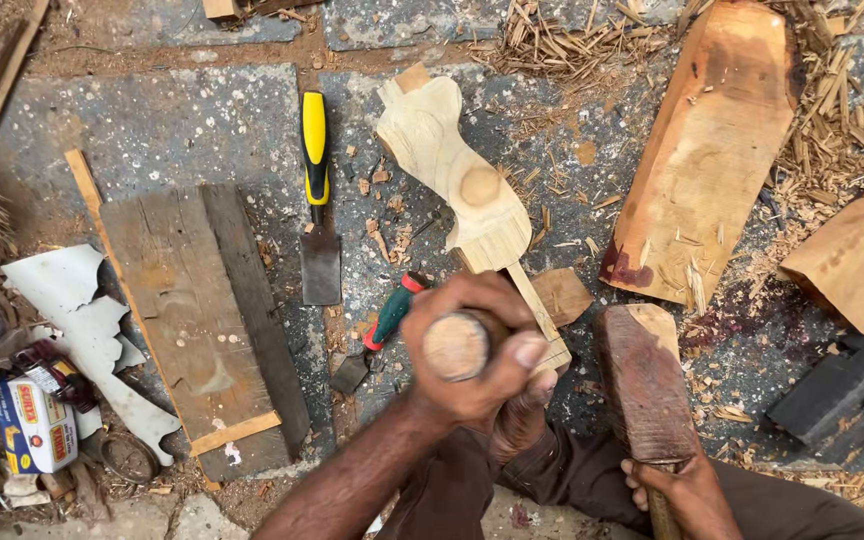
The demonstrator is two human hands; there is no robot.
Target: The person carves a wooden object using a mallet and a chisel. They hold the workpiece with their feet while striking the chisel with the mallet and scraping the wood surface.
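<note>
At centre frame, my left hand (477, 345) grips a wooden-handled chisel (457, 345) against the carved workpiece (457, 170); my right hand (687, 490), lower right, clasps a wooden mallet (642, 380).

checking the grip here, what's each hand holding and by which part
The left hand is wrapped around the round wooden handle of a tool, near its butt end. The right hand grips the wooden mallet by its handle, below the head.

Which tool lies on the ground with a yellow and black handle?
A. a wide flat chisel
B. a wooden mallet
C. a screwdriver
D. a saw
A: the chisel with the yellow and black handle and a wide flat blade lies on the ground, left of the pale carved wood piece. The wooden mallet is in the right hand, not lying free.
</note>
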